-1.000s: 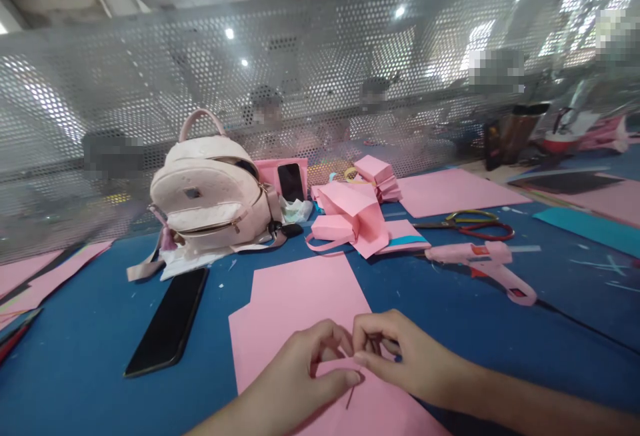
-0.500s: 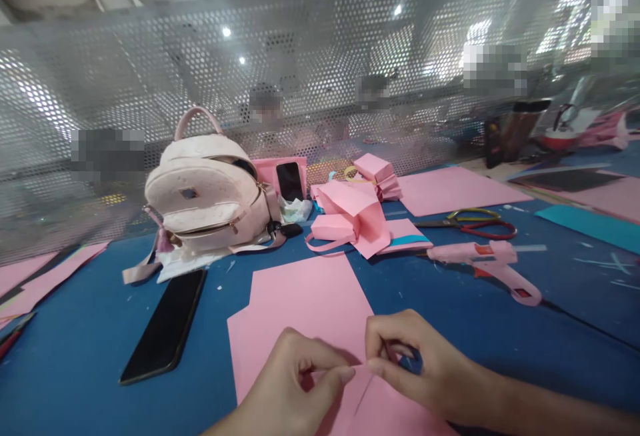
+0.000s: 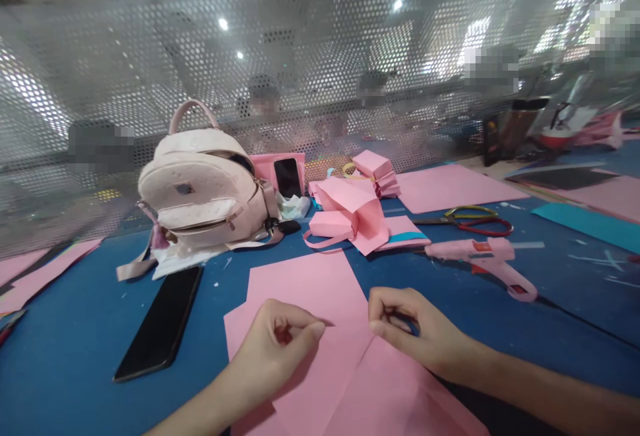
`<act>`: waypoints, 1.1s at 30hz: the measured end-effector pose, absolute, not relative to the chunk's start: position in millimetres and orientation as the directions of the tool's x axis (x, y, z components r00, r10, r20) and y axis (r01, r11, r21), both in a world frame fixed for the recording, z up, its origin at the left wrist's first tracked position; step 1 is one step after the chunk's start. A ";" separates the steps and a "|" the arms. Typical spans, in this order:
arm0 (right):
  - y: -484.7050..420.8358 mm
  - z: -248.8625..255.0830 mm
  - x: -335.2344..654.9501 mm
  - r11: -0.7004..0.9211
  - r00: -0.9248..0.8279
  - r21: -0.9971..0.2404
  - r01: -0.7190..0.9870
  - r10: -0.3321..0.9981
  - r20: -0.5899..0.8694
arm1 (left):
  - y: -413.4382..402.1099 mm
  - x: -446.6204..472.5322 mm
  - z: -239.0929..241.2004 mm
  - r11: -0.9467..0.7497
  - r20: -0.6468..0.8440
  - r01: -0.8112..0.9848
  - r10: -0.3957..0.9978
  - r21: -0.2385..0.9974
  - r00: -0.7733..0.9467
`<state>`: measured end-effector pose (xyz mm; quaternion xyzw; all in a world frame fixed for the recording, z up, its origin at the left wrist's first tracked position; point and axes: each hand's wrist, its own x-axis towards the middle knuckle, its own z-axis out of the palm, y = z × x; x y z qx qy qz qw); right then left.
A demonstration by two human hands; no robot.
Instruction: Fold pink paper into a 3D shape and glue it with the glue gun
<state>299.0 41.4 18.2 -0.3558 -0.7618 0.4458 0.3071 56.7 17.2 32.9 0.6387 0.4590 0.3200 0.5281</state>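
Note:
My left hand [image 3: 287,346] is closed in a pinch, thumb against forefinger, over the left part of a pink paper sheet [image 3: 300,283]. Something very thin and dark shows by its fingertips, too small to name. To the right, my right hand [image 3: 420,333] also pinches, its other fingers curled, at the sheet's right side. A fine line runs down from those fingertips across the paper; whether it is a strand or a paper edge, I cannot tell. Nearer me, a folded pink paper flap [image 3: 395,396] lies over the sheet.
On the blue table [image 3: 75,329] are a black phone [image 3: 163,323], a pale pink backpack [image 3: 200,189], and folded pink paper pieces [image 3: 350,213]. At right lie scissors [image 3: 475,219] and a pink glue gun [image 3: 495,263] with its cord. A perforated metal screen [image 3: 320,43] stands behind.
My left hand has moved up and left, away from my right hand, which has shifted slightly up. Their fingertips were close together before; now a gap of paper shows between them.

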 end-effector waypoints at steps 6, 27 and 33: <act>40.8 10.6 296.8 0.316 -0.577 -0.893 0.321 0.813 0.080 | 16.4 58.5 30.4 0.013 -0.115 0.255 0.914 0.967 0.389; 23.8 17.4 284.9 0.365 -0.611 -0.861 0.354 0.787 0.082 | 0.9 66.1 20.5 0.160 -0.376 0.587 0.887 0.794 0.268; 31.9 10.5 285.8 0.323 -0.607 -0.876 0.359 0.794 0.044 | 9.1 63.0 19.3 0.119 -0.366 0.548 0.856 0.828 0.366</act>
